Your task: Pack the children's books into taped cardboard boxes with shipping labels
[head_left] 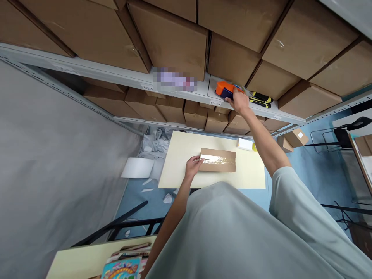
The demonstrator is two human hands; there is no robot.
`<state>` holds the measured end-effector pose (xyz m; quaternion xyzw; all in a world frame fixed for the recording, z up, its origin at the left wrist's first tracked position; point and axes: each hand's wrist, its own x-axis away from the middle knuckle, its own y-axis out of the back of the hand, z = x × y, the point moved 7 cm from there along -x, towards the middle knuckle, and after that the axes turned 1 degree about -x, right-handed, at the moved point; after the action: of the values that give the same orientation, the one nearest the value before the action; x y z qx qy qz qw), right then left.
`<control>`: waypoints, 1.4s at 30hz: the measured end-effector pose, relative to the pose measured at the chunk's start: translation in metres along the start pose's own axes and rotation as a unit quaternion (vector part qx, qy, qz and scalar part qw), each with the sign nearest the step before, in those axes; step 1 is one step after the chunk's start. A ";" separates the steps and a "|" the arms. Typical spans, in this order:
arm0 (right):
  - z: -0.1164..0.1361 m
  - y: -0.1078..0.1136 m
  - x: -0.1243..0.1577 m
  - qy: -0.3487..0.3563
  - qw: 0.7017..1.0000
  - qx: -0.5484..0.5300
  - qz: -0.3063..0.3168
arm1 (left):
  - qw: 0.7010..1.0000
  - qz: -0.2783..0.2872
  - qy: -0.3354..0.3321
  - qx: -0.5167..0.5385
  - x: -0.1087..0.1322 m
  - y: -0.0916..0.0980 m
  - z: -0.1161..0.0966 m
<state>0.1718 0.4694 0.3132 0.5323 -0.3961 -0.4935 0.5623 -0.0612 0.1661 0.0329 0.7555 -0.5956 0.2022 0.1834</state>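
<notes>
A flat cardboard box sealed with a strip of clear tape lies on the pale yellow table. My left hand rests on the box's left end, fingers curled against it. My right hand reaches up to the grey metal shelf and is closed on an orange tape dispenser sitting on the shelf edge. Two yellow-and-black utility knives lie on the shelf just right of that hand.
Large cardboard boxes fill the shelves above and below. A small white-and-yellow item sits at the table's far edge. Crumpled paper and a white sheet litter the blue floor at left. A second table with colourful books is near me.
</notes>
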 end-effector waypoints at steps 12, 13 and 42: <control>0.017 -0.066 0.211 0.035 0.797 -0.426 0.426 | 1.000 0.004 -0.024 -0.012 -0.006 -0.004 0.007; 0.018 -0.082 0.226 0.026 0.773 -0.433 0.463 | 1.000 0.006 -0.026 -0.013 -0.006 -0.004 0.008; 0.015 -0.133 0.253 0.028 0.738 -0.392 0.549 | 0.991 0.128 0.016 0.018 0.052 -0.037 -0.044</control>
<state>0.1897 0.2267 0.1632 -0.0313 -0.3749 -0.1958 0.9056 -0.0184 0.1545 0.0961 0.6726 -0.6810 0.2467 0.1515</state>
